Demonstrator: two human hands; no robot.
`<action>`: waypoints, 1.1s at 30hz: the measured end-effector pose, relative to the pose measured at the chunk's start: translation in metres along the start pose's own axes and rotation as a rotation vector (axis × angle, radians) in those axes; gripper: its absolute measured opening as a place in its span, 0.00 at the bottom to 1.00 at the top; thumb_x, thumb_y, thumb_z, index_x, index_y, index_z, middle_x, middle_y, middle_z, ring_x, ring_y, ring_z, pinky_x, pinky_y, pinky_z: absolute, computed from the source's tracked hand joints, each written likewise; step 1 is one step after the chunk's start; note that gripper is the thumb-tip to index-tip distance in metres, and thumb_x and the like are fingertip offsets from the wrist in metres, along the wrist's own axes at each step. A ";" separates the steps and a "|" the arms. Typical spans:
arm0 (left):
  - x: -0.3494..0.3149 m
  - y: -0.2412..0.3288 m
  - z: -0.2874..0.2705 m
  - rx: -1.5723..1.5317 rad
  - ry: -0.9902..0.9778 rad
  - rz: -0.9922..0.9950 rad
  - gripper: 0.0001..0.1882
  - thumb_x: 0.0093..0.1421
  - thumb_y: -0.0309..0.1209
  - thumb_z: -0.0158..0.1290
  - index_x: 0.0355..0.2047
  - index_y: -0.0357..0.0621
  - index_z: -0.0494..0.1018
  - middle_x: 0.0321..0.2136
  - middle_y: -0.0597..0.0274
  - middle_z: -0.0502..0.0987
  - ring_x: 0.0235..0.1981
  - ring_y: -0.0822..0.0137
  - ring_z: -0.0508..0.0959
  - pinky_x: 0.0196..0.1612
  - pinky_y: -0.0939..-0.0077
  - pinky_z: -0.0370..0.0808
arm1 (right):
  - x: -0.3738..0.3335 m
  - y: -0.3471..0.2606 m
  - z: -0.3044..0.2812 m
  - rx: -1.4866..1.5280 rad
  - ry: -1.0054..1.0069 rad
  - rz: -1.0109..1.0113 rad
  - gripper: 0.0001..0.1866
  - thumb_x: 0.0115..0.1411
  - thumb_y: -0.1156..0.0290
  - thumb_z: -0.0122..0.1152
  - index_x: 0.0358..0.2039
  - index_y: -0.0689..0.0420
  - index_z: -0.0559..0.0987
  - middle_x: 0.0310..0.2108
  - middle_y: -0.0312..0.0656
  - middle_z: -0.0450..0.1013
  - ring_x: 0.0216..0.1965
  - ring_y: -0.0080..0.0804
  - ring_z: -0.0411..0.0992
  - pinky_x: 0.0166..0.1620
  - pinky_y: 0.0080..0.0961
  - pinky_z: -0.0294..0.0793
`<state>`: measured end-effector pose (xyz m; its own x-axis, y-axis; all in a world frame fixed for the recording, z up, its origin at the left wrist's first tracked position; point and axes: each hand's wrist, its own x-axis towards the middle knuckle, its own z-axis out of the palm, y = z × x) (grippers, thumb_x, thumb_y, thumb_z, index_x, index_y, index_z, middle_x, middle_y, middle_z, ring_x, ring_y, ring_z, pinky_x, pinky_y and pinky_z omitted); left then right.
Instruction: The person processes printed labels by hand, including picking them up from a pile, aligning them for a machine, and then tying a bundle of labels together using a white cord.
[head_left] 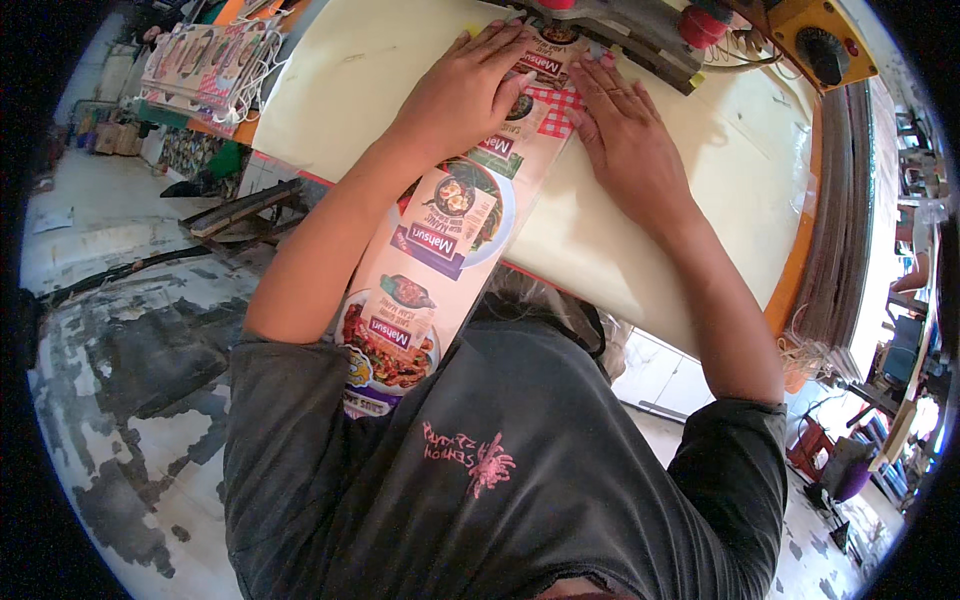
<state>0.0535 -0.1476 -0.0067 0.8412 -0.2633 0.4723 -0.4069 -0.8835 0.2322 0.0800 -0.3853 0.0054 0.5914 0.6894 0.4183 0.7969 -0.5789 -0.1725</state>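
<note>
A long printed cardboard strip (482,262) with food pictures runs from under the machine's bar across the cream-coloured table top (590,265) and hangs past the near edge toward my lap. My left hand (468,85) lies flat along its left edge, fingers stretched toward the machine and the thumb over the print. On the opposite edge my right hand (628,130) rests flat, fingers pointing at the bar and thumb near the red checked part. Neither hand is closed around anything. The dark metal bar of the machine (650,62) crosses just beyond my fingertips.
Red round parts (703,27) sit on the machine, beside a yellow control box (815,45) with a black dial. Tall stacked brown sheets (845,200) stand at the right edge. Printed cards with white strings (205,65) lie at the far left. A dark metal frame (245,210) stands below them.
</note>
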 end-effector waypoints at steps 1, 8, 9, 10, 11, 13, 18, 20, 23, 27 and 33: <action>-0.001 0.000 0.001 -0.002 0.006 -0.003 0.23 0.68 0.34 0.50 0.62 0.42 0.69 0.63 0.50 0.70 0.63 0.47 0.69 0.67 0.59 0.65 | 0.001 -0.001 0.000 0.009 0.000 -0.002 0.26 0.70 0.61 0.50 0.63 0.63 0.68 0.64 0.52 0.66 0.64 0.50 0.65 0.66 0.52 0.62; 0.000 0.003 0.003 -0.012 0.030 -0.009 0.23 0.68 0.34 0.50 0.62 0.42 0.69 0.63 0.50 0.70 0.64 0.47 0.68 0.67 0.58 0.64 | 0.000 0.001 -0.001 0.014 -0.046 0.021 0.26 0.70 0.61 0.50 0.64 0.62 0.67 0.66 0.51 0.65 0.68 0.50 0.61 0.68 0.50 0.61; 0.000 0.003 0.004 0.005 0.032 -0.003 0.23 0.69 0.34 0.50 0.62 0.42 0.68 0.63 0.50 0.70 0.64 0.47 0.68 0.67 0.57 0.64 | -0.001 0.001 -0.001 0.014 -0.046 0.023 0.26 0.70 0.61 0.50 0.64 0.62 0.67 0.66 0.51 0.65 0.68 0.50 0.61 0.68 0.50 0.61; -0.001 0.004 0.003 0.003 0.031 -0.001 0.23 0.69 0.34 0.50 0.62 0.42 0.68 0.63 0.50 0.70 0.64 0.47 0.68 0.67 0.57 0.64 | 0.000 0.001 -0.001 0.022 -0.024 0.010 0.26 0.70 0.61 0.50 0.64 0.61 0.67 0.66 0.51 0.65 0.68 0.50 0.61 0.68 0.50 0.61; -0.001 0.005 0.002 -0.007 0.028 -0.024 0.24 0.68 0.34 0.49 0.63 0.42 0.68 0.62 0.50 0.70 0.64 0.47 0.68 0.68 0.57 0.64 | -0.001 0.002 -0.001 0.022 -0.006 0.000 0.26 0.71 0.60 0.50 0.64 0.61 0.67 0.65 0.50 0.65 0.68 0.50 0.61 0.68 0.50 0.61; -0.002 0.005 0.004 -0.027 0.025 -0.041 0.24 0.68 0.34 0.49 0.63 0.42 0.67 0.62 0.49 0.70 0.64 0.47 0.68 0.68 0.56 0.63 | 0.000 0.001 0.001 0.000 -0.016 0.007 0.26 0.71 0.60 0.50 0.64 0.61 0.68 0.65 0.50 0.66 0.68 0.50 0.62 0.67 0.50 0.61; -0.003 0.006 0.004 0.013 0.023 -0.044 0.23 0.69 0.35 0.48 0.61 0.39 0.69 0.62 0.48 0.70 0.66 0.51 0.66 0.68 0.47 0.62 | 0.000 0.001 0.002 0.049 -0.080 0.064 0.26 0.73 0.58 0.46 0.66 0.56 0.67 0.68 0.49 0.61 0.71 0.47 0.56 0.70 0.50 0.55; -0.003 0.008 0.003 0.006 0.025 -0.049 0.23 0.69 0.35 0.48 0.61 0.39 0.69 0.62 0.48 0.70 0.66 0.50 0.66 0.68 0.47 0.62 | -0.001 0.000 0.000 0.020 -0.082 0.060 0.26 0.73 0.58 0.45 0.66 0.56 0.67 0.68 0.49 0.62 0.71 0.47 0.56 0.70 0.50 0.55; -0.002 0.009 0.002 -0.009 0.022 -0.059 0.22 0.69 0.35 0.48 0.60 0.39 0.69 0.62 0.48 0.70 0.66 0.50 0.66 0.68 0.47 0.62 | -0.002 0.001 0.000 0.031 -0.084 0.060 0.26 0.73 0.58 0.45 0.67 0.57 0.66 0.68 0.49 0.62 0.71 0.47 0.56 0.70 0.50 0.55; -0.003 0.008 0.001 -0.011 0.039 -0.042 0.22 0.68 0.35 0.48 0.60 0.38 0.70 0.62 0.48 0.71 0.65 0.49 0.67 0.68 0.48 0.62 | 0.000 -0.001 -0.001 0.035 -0.079 0.052 0.26 0.73 0.58 0.45 0.67 0.57 0.66 0.69 0.49 0.61 0.71 0.46 0.56 0.71 0.50 0.54; -0.003 0.008 0.004 -0.034 0.043 -0.053 0.22 0.68 0.35 0.49 0.59 0.37 0.70 0.61 0.46 0.71 0.64 0.49 0.68 0.68 0.49 0.62 | -0.001 -0.001 -0.001 0.072 -0.090 0.051 0.26 0.73 0.60 0.46 0.67 0.57 0.66 0.69 0.49 0.61 0.72 0.46 0.55 0.71 0.49 0.53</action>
<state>0.0492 -0.1551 -0.0094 0.8461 -0.1987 0.4946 -0.3745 -0.8819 0.2863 0.0789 -0.3858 0.0062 0.6375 0.6982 0.3258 0.7704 -0.5838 -0.2563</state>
